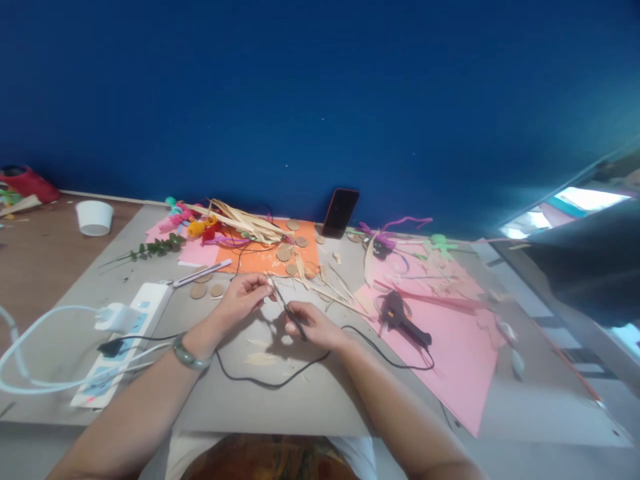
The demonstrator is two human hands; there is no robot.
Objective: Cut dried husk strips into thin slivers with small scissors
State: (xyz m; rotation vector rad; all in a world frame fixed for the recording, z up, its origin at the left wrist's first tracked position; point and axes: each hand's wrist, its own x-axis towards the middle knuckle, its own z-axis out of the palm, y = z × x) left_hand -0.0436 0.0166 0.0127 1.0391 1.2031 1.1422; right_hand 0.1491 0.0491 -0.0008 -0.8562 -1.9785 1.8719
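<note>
My right hand (313, 323) is closed around a pair of dark scissors (285, 303), whose blades point up and left. The blades reach the fingertips of my left hand (246, 297), which pinches a small pale piece (271, 283); its exact kind is too small to make out. Below both hands, several pale slivers (261, 359) lie on the grey board (300, 413). Beyond them are round wooden slices (284, 252) on an orange sheet (240, 260) and a bundle of dry straw-coloured strips (245, 220).
A black glue gun (403, 317) lies on pink paper (460, 360) at right. Its cord crosses before my hands. A white power strip (150, 307) with plugs, a utility knife (203, 273) and a leafy sprig (157, 248) lie left. A phone (341, 213) leans against the blue wall (320, 100).
</note>
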